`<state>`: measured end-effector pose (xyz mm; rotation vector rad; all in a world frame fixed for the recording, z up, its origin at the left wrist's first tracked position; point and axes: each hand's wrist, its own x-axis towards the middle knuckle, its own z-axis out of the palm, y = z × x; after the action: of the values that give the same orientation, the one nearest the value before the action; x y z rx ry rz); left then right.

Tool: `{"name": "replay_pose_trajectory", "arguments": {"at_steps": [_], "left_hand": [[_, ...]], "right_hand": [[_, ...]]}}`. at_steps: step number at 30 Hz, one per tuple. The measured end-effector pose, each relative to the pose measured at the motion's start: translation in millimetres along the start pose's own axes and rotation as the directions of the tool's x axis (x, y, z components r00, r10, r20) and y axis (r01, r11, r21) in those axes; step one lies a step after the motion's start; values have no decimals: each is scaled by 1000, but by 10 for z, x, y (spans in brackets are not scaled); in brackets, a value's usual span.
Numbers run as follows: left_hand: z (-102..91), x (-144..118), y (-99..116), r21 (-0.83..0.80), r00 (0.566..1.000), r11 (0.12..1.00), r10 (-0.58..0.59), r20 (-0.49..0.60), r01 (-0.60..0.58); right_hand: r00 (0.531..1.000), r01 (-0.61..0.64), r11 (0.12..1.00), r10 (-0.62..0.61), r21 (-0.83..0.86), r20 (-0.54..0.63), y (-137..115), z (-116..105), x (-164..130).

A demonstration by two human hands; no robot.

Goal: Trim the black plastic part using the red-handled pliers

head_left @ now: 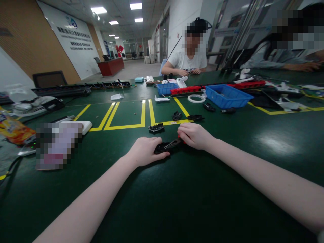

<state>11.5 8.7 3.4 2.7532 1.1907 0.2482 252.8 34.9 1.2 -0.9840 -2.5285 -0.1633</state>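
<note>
My left hand (145, 151) is closed around a small black plastic part (160, 147) just above the green table (162, 199). From the other side my right hand (194, 135) grips pliers (174, 144), whose handles show a little red beside the fingers. The jaws of the pliers reach onto the black part; whether they pinch it I cannot tell. Just beyond my hands lies a black part with a jagged edge (156, 127). Farther off rest more dark parts, one rounded (177, 115) and one flat (195, 117).
Yellow tape (124, 127) marks boxes on the table. Beyond stand a blue bin (227, 98), a smaller blue bin (165, 89) and a white tape roll (196, 98). An orange packet (15, 126) lies at left. A person in a white T-shirt (188, 63) sits opposite; another sits at right.
</note>
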Motion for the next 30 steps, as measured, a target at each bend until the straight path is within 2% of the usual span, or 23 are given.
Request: {"name": "replay_pose_trajectory", "arguments": {"at_steps": [11,18,30], "left_hand": [[0,4,-1,21,1000,1000,10,-1,-10],[6,0,-22,20,998,998,55,-7,-55],[-11,2,2,18,1000,1000,23,4,-23]], "right_hand": [[1000,-3,1000,3,-2,-1,-23,-12,-1],[1000,-14,1000,14,-24,9,-103,-17,-4],[1000,-22,1000,22,-6,13,-61,-25,-3]]}}
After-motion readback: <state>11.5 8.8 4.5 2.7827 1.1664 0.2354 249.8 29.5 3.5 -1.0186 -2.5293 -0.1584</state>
